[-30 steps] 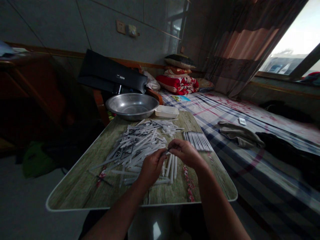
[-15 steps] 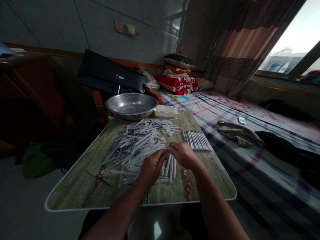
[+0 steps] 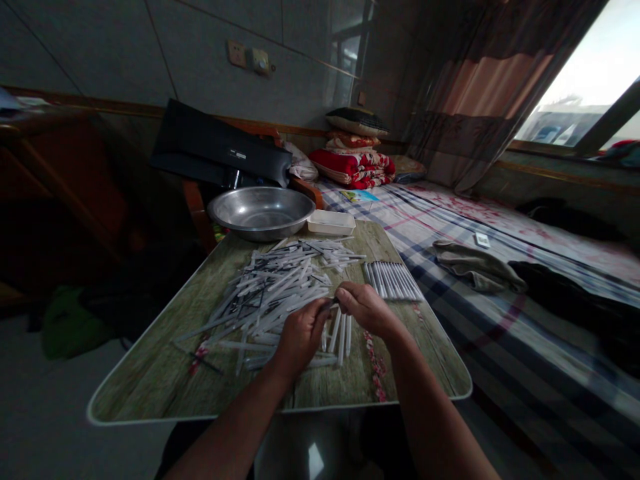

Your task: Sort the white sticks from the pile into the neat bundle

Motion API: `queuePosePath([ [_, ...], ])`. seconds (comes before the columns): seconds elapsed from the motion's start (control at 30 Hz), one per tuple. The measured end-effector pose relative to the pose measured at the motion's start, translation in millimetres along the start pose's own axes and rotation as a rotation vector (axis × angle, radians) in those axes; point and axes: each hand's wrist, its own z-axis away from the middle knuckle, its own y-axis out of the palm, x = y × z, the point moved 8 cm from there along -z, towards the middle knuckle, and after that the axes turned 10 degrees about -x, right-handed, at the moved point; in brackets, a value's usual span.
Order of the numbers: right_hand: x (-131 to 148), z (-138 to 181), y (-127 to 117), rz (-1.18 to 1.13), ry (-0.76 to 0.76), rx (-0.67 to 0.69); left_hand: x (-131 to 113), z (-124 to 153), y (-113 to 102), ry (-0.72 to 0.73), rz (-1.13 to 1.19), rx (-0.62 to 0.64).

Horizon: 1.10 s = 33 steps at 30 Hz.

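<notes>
My left hand [image 3: 300, 335] and my right hand [image 3: 365, 307] meet over the near middle of a wood-patterned folding table [image 3: 150, 380]. Both are closed in a pinch on the two ends of one short grey stick [image 3: 331, 305] held between them. Under and behind the hands lies a loose pile of several pale thin sticks [image 3: 273, 290]. A few sticks [image 3: 343, 333] lie side by side just below my hands. A neat row of sticks [image 3: 393, 280] lies at the table's right edge.
A steel basin [image 3: 261, 211] and a white plastic tray [image 3: 332, 222] stand at the table's far end. A black case [image 3: 220, 155] rests on a wooden chair behind. A bed with a checked sheet [image 3: 500, 267], folded quilts [image 3: 356, 163] and clothes runs along the right.
The hands stay pinched on the same stick with only slight finger shifts. The view has drifted a little, nothing else on the table has moved.
</notes>
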Motion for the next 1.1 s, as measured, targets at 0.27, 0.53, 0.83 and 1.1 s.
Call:
queuePosePath([
  [0.27, 14, 2, -2, 0.080, -0.115, 0.032, 1, -1, 2, -0.033, 0.031, 0.064],
  [0.53, 10, 2, 2, 0.256, -0.066, -0.030, -1, 1, 2, 0.046, 0.040, 0.042],
  [0.83, -4, 2, 3, -0.013, 0.028, -0.011, 3, 0, 0, 0.006, -0.021, -0.001],
  [1.1, 2, 3, -2, -0.090, -0.025, -0.006, 3, -1, 0, -0.037, 0.049, 0.057],
])
